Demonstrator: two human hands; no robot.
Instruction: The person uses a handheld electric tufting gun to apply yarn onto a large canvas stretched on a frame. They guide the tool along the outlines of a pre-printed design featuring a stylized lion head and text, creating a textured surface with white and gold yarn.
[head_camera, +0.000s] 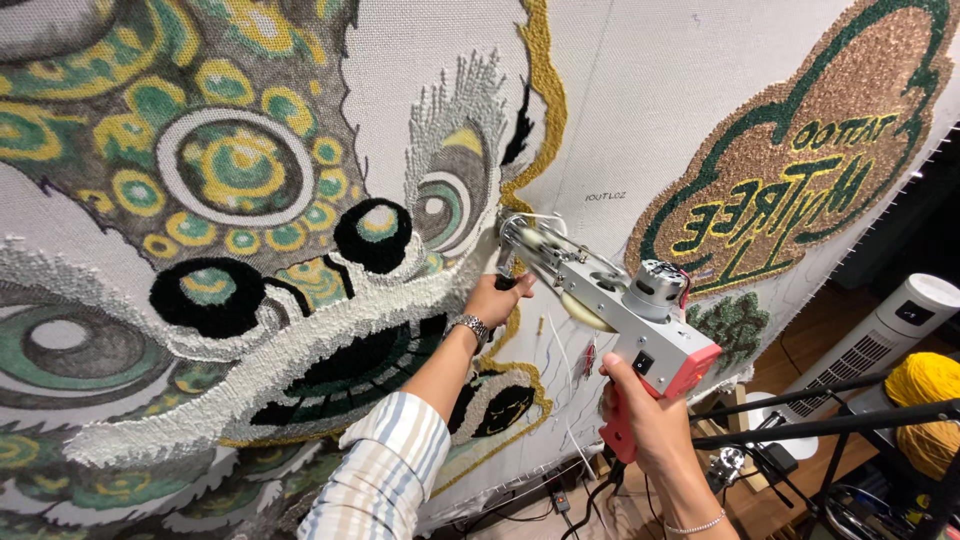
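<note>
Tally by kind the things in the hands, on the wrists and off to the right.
Grey-and-red tufting gun: 1
Silver wristwatch: 1
Thin bead bracelet: 1
White tower fan: 1
Mustard yarn cone: 1
Total: 5

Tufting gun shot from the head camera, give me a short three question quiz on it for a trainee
1. True or false: the tufting gun has its tip against the stretched cloth.
2. Which hand grips the gun's red rear handle? A) left hand B) right hand C) neither
3. Fill in: the wrist of the left hand wears a silver ____.

Key
1. True. The tip meets the cloth at the gold outline beside the lion-face design.
2. B. The right hand wraps the handle, and the left hand holds the front grip.
3. Watch.
</note>
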